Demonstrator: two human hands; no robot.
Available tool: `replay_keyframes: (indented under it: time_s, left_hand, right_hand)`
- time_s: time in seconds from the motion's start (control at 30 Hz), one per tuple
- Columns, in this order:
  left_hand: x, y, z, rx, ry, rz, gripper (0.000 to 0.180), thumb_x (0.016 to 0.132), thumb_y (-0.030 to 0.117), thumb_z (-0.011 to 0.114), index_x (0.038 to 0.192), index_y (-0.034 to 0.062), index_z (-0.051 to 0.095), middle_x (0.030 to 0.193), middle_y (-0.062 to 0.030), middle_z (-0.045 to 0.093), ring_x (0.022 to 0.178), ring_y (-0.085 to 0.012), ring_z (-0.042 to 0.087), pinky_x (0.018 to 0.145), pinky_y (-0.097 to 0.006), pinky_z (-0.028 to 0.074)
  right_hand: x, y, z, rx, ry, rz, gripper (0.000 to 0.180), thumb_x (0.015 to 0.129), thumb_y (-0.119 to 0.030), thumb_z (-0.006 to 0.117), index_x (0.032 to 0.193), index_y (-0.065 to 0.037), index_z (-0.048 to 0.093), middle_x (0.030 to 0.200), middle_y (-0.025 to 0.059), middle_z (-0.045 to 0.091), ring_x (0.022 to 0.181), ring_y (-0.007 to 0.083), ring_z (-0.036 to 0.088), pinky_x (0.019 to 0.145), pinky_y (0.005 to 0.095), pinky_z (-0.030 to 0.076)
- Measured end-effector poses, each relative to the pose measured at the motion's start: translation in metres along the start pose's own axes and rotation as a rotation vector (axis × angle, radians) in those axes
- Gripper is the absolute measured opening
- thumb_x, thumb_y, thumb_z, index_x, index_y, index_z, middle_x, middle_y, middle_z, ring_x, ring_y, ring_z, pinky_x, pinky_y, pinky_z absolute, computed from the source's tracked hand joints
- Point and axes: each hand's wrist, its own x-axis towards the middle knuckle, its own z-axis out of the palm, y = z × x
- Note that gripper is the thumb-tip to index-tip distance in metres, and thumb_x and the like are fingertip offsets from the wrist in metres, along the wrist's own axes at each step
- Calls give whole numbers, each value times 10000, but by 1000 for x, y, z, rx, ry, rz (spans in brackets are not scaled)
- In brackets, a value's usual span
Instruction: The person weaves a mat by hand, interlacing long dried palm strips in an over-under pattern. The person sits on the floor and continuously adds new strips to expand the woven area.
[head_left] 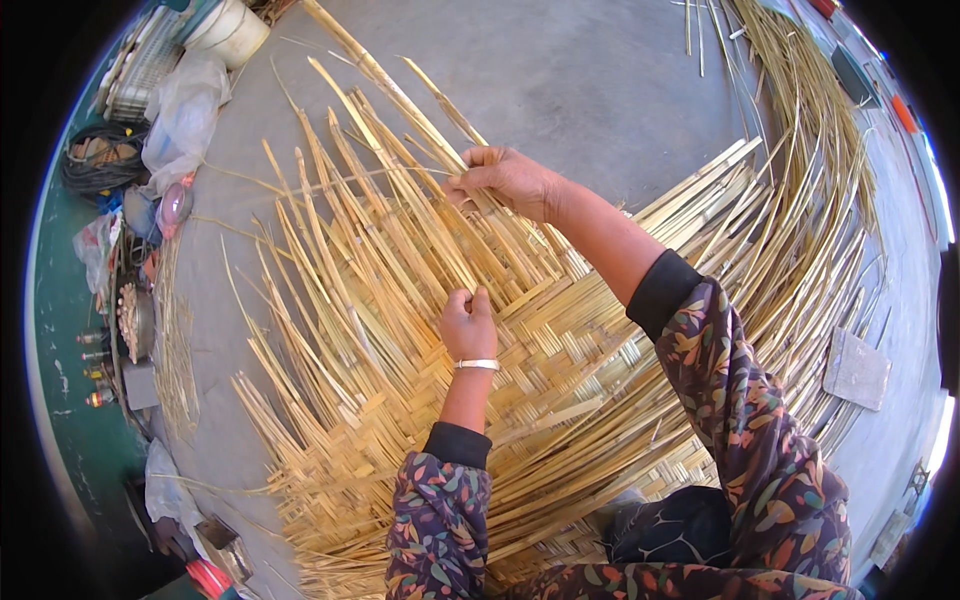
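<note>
A large woven mat point(590, 350) of flat yellow bamboo strips lies on the concrete floor under me. Loose strip ends point(340, 230) fan out toward the upper left. My left hand point(468, 324) is closed, pinching a strip at the edge of the woven part. My right hand point(505, 180) reaches farther out and grips a long thin strip point(350, 180) that runs off to the left across the loose ends. Both forearms wear dark floral sleeves, and a pale bracelet sits on the left wrist.
A bundle of long thin strips point(820, 130) curves along the right. A flat grey slab point(856, 370) lies at the right. Plastic bags point(185, 115), a white bucket point(230, 30), coiled black cable point(100, 160) and small clutter line the left wall.
</note>
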Motion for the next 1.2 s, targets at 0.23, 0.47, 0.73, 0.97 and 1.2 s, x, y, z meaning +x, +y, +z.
replay_keyframes:
  time_s: [0.23, 0.47, 0.73, 0.97, 1.2]
  left_hand:
    - [-9, 8, -2, 93, 18, 266, 216, 834, 224, 627, 765, 30, 560, 638, -85, 522, 560, -227, 507, 534, -344, 420]
    - [-5, 15, -15, 81, -170, 109, 217, 843, 226, 625, 802, 16, 591, 669, -102, 548, 594, -248, 539, 572, -351, 445]
    - [8, 18, -18, 244, -284, 235, 188, 825, 238, 650, 841, 51, 655, 781, -85, 593, 702, -231, 584, 645, -326, 470]
    - [-2, 1, -9, -24, -182, 224, 117, 813, 121, 642, 902, 46, 635, 888, -100, 583, 717, -219, 605, 692, -321, 495]
    - [-41, -9, -6, 624, 34, 641, 340, 800, 210, 647, 1109, 78, 596, 1098, -73, 539, 1092, -272, 478, 910, -394, 381]
  right_hand:
    - [2, -1, -3, -147, 76, 0, 113, 824, -149, 660, 900, -76, 619, 843, 6, 604, 751, 99, 548, 701, 262, 467]
    - [-13, -28, -2, -403, 247, -228, 312, 822, -199, 668, 1086, -39, 621, 905, 42, 618, 941, 147, 532, 884, 306, 411]
    - [-75, 13, -85, -391, 763, -125, 115, 839, -24, 581, 948, 1, 609, 866, 83, 625, 743, 156, 644, 634, 255, 559]
    - [-111, 45, -104, -486, 889, 28, 157, 830, -14, 522, 952, -15, 620, 785, 63, 615, 656, 142, 664, 530, 241, 537]
    - [-111, 52, -98, -275, 815, 28, 147, 821, -26, 556, 950, -28, 625, 790, 69, 632, 628, 122, 633, 526, 223, 509]
